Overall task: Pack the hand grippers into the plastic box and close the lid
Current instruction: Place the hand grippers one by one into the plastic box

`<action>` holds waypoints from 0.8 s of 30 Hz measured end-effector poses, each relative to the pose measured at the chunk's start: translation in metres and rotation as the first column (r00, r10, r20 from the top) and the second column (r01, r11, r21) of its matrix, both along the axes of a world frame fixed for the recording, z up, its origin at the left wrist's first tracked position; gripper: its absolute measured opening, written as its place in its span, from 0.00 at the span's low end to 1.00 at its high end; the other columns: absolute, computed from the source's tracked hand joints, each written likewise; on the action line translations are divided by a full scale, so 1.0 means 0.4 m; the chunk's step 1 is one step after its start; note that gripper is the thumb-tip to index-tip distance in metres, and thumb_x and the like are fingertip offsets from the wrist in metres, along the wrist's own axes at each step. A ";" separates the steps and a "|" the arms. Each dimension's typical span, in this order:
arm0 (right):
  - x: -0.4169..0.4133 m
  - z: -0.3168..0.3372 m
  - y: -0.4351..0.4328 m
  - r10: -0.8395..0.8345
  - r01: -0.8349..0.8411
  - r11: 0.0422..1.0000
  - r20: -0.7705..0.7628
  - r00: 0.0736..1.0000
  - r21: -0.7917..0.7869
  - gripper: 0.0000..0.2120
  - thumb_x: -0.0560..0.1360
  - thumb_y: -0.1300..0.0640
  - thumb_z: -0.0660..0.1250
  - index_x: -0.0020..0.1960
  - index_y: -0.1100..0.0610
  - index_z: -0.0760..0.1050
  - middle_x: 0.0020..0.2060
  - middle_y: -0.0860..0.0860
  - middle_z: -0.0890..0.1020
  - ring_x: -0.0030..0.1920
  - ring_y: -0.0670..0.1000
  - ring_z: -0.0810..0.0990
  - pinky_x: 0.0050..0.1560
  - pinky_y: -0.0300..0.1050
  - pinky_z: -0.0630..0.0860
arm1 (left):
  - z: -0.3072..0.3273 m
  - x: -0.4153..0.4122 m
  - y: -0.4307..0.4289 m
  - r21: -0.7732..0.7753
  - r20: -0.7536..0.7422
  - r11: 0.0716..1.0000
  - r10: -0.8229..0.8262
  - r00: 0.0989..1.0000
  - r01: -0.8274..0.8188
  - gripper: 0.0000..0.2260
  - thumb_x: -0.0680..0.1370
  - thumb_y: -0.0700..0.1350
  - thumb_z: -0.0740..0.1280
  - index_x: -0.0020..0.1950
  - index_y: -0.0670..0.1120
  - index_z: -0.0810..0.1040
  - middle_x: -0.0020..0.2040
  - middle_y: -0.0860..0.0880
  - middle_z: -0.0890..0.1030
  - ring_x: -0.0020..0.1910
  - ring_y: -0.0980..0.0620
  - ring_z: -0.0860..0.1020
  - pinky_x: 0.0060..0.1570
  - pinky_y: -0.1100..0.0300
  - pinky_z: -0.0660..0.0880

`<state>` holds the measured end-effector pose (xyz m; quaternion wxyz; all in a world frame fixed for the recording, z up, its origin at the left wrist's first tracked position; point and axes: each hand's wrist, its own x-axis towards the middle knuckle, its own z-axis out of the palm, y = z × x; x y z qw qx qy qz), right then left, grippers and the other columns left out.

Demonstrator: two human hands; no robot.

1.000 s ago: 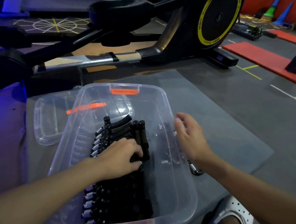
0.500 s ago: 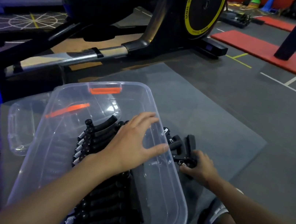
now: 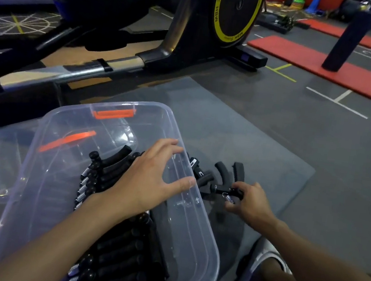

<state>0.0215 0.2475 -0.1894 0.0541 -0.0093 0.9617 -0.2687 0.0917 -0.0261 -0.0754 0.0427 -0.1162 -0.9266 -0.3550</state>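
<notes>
Person is wearing a white rounded shoe at lower right; left hand, right hand and forearms are showing bare.

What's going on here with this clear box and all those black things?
A person is filling a clear plastic box that sits on a grey mat. A row of hand grippers already lies inside. The left hand is spread open over the box's right side, while the right hand grips one of the few loose grippers on the mat beside it. The lid is off and lies to the left of the box.
</notes>
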 end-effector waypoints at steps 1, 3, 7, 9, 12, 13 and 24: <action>0.009 0.026 0.003 -0.021 0.020 1.000 -0.025 0.999 -0.019 0.19 0.56 0.43 0.71 0.44 0.49 0.80 0.34 0.55 0.78 0.41 0.54 0.73 0.39 0.40 0.66 | 0.006 0.000 0.002 -0.018 -0.013 1.000 -0.005 1.000 0.005 0.32 0.70 0.70 0.63 0.69 0.55 0.69 0.71 0.61 0.63 0.71 0.60 0.64 0.71 0.52 0.64; 0.020 0.094 -0.003 -0.042 0.038 0.998 -0.091 0.995 -0.046 0.11 0.61 0.51 0.75 0.42 0.52 0.80 0.28 0.50 0.75 0.38 0.53 0.72 0.35 0.42 0.64 | 0.021 -0.004 0.002 -0.056 -0.050 0.998 -0.024 0.998 0.021 0.26 0.73 0.64 0.66 0.67 0.53 0.71 0.69 0.59 0.67 0.69 0.59 0.66 0.70 0.53 0.64; 0.030 0.268 -0.034 0.023 -0.046 0.979 -0.114 0.993 -0.200 0.08 0.67 0.53 0.76 0.43 0.51 0.79 0.27 0.49 0.73 0.29 0.48 0.68 0.30 0.40 0.65 | 0.080 -0.011 -0.012 -0.045 -0.171 0.998 -0.039 0.984 0.032 0.17 0.76 0.53 0.70 0.64 0.52 0.75 0.65 0.56 0.73 0.67 0.56 0.70 0.67 0.49 0.68; 0.048 0.360 -0.050 0.140 -0.152 0.936 -0.059 0.988 -0.319 0.08 0.69 0.53 0.76 0.45 0.50 0.79 0.29 0.51 0.74 0.29 0.47 0.68 0.32 0.42 0.64 | 0.125 -0.007 -0.017 -0.015 -0.236 0.999 -0.052 0.970 0.050 0.16 0.76 0.49 0.71 0.63 0.51 0.77 0.63 0.56 0.75 0.65 0.56 0.72 0.66 0.50 0.69; 0.092 0.470 -0.070 0.336 -0.315 0.861 -0.019 0.942 -0.400 0.10 0.69 0.51 0.76 0.47 0.51 0.80 0.32 0.53 0.74 0.34 0.50 0.68 0.38 0.47 0.62 | 0.199 0.012 -0.015 -0.016 -0.325 0.994 -0.108 0.939 0.108 0.16 0.76 0.45 0.72 0.63 0.50 0.77 0.60 0.56 0.76 0.62 0.57 0.74 0.65 0.54 0.70; 0.106 0.495 -0.075 0.375 -0.349 0.842 -0.019 0.927 -0.411 0.12 0.67 0.49 0.75 0.48 0.52 0.80 0.33 0.53 0.74 0.35 0.51 0.67 0.39 0.47 0.61 | 0.219 0.021 -0.013 -0.029 -0.342 0.990 -0.138 0.930 0.136 0.15 0.76 0.44 0.72 0.62 0.50 0.77 0.59 0.57 0.77 0.60 0.58 0.75 0.63 0.54 0.72; 0.160 0.550 -0.140 0.434 -0.235 0.647 0.098 0.895 -0.725 0.10 0.74 0.63 0.71 0.54 0.64 0.80 0.39 0.54 0.80 0.39 0.49 0.76 0.46 0.45 0.76 | 0.265 0.087 -0.050 -0.044 -0.403 0.965 -0.254 0.879 0.258 0.16 0.74 0.36 0.73 0.61 0.47 0.80 0.51 0.52 0.79 0.49 0.57 0.79 0.53 0.62 0.75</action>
